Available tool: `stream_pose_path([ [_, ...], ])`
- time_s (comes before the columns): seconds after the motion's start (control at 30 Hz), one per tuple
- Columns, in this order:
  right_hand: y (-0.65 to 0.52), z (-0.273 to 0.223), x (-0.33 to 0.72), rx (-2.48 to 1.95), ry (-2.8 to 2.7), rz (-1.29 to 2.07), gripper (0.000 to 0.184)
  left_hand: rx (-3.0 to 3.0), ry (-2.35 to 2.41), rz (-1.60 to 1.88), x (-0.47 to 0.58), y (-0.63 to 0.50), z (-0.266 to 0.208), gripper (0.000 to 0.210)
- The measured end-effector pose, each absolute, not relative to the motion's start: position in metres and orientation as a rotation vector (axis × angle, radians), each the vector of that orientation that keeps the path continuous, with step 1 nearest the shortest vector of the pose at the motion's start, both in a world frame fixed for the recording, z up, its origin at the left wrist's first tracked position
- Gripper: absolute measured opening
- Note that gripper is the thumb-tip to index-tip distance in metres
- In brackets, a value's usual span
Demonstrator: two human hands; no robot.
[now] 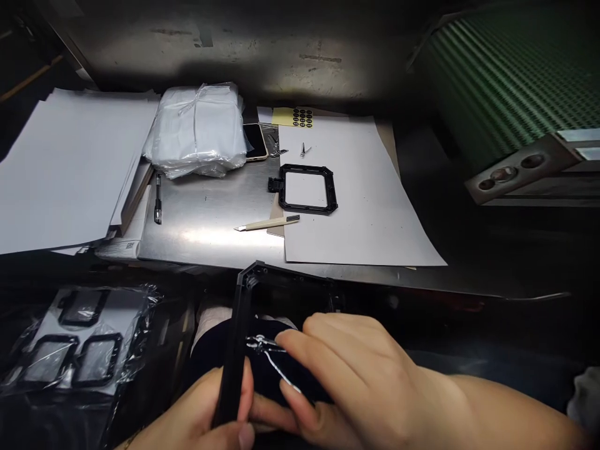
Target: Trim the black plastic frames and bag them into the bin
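Brushed-metal bench [201, 228] spans mid-frame, backed by a scuffed metal panel [262, 56] along the top. Green ribbed belt [515, 94] at upper right. On the bench: white paper stack [70, 169] at left; tied bundle of clear bags [199, 125] at upper centre-left; black pen [158, 200] below the bundle; white sheet [370, 231] right of centre. On the sheet lies a second black frame [332, 187], its tab reaching past the sheet's left edge; a small silver tool [304, 150] sits above it, a knife [262, 224] below it.

Lower centre: left hand [206, 403] grips the near end of a black frame [230, 350], thumb and fingers closed round the bar, frame raised in front of the bench edge. Right hand [370, 369] pinches silver clippers [262, 345] between thumb and fingers; clipper tip is at the bar's inner side, contact cannot be told.

Hidden or unclear: held frame's right part is dark and partly behind the right hand; phone [255, 142] is partly covered by the bundle; clear bag [145, 312] at lower left glares over its contents; grey object [585, 397] at the right edge is cut off, unidentified.
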State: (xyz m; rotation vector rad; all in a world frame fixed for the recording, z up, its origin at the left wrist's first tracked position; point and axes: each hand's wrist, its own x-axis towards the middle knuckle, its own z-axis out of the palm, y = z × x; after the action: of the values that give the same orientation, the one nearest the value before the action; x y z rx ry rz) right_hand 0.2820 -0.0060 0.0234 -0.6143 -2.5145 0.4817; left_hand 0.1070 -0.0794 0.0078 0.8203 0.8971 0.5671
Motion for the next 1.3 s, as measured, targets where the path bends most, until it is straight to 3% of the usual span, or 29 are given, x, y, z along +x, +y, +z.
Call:
stream_pose_path([
  [0.33,-0.010,0.022,0.271,-0.526,-2.603,0.456,0.033,0.709,0.887,0.594,0.108,-0.077,0.007,0.022],
  [0.47,0.000,0.021,0.278,-0.535,-2.466,0.381,0.021,0.573,0.873,0.597,0.105,-0.086,0.001,0.027],
  [0.6,0.015,0.016,0.302,-0.916,-2.021,0.886,0.014,0.321,0.844,0.864,0.107,-0.088,-0.008,0.009],
  [0.73,0.016,-0.008,0.305,-0.968,-1.581,1.577,0.017,0.406,0.868,1.190,0.126,-0.078,-0.020,0.010],
  [0.87,0.023,-0.025,0.296,-0.899,-1.335,1.774,0.022,0.604,0.833,1.185,0.146,-0.071,-0.036,0.013],
  [1.03,0.054,-0.008,0.315,-0.679,-1.709,1.889,0.018,0.415,0.834,0.840,0.125,-0.054,-0.040,0.031],
  [1.13,0.066,0.004,0.320,-0.607,-2.125,1.885,0.013,0.320,0.643,0.698,0.103,-0.036,-0.031,0.069],
  [1.2,0.070,0.009,0.317,-0.596,-2.356,1.715,0.013,0.354,0.514,0.626,0.096,-0.030,-0.023,0.062],
  [1.3,0.069,0.014,0.313,-0.575,-2.389,1.544,0.012,0.395,0.520,0.644,0.095,-0.037,-0.012,0.034],
])
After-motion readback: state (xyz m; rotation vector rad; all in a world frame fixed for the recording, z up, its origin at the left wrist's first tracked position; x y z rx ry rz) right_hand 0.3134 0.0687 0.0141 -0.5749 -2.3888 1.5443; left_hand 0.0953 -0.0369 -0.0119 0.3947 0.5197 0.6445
